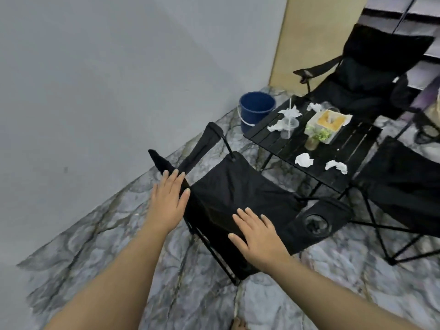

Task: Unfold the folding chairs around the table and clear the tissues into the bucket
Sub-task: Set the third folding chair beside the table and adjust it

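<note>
A black folding chair (pixel 238 194) stands spread in front of me, its back toward me. My left hand (pixel 169 198) lies flat with straight fingers at the left top corner of the chair back. My right hand (pixel 257 234) rests flat on the back's right side, beside the armrest with a cup holder (pixel 317 225). A low black table (pixel 281 144) behind the chair carries several crumpled white tissues, such as one tissue (pixel 303 160) and another tissue (pixel 337 166) near its front edge. The blue bucket (pixel 256 110) sits on the floor left of the table.
A second black chair (pixel 357 75) stands unfolded behind the table, a third chair (pixel 400 177) at the right. The table also holds a tissue box (pixel 331 121), a small plant (pixel 317 136) and plastic cups (pixel 289 126). A grey wall runs along the left; the floor is marbled.
</note>
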Available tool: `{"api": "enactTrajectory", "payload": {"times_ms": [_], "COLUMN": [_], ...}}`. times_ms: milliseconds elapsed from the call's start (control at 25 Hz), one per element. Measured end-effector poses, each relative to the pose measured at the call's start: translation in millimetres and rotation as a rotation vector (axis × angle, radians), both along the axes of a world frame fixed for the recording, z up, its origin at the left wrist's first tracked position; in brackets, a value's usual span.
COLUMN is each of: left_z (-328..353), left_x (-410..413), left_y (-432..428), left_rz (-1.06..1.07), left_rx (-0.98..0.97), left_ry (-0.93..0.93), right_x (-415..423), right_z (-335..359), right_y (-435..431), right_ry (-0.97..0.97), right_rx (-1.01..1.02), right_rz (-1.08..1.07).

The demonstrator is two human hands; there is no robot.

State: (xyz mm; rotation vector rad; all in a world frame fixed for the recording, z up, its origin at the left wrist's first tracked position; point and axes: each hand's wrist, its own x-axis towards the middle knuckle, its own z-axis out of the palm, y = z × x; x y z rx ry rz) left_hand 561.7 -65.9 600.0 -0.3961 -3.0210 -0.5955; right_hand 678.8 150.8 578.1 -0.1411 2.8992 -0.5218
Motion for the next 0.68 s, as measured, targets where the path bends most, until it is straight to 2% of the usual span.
{"api": "enactTrajectory", "payload": {"times_ms": [160, 280, 360, 520, 680], "left_z": [-7, -11, -12, -12, -17], "left_x": [-59, -87, -108, -153, -185], "left_y": [-23, -38, -59, -102, -106], "left_rz": [-0.112, -0.194, -0.267, -0.428, -0.523], "left_rx": [-0.035, -0.067, -0.078, -0.110, -0.046], "left_ry": [0.002, 0.036, 0.034, 0.005, -0.018], "right_x": [-3, -12, -17, -18, -13], "right_z": [10, 18, 16, 9, 12], "right_y": [-8, -33, -61, -100, -110], "right_ry": [-0.088, -0.052, -0.019, 0.007, -0.055], "right_rx": [-0.021, -0.026, 0.040, 0.156, 0.112], "right_rz": [-0.054, -0.128, -0.303, -0.785, -1.059]}}
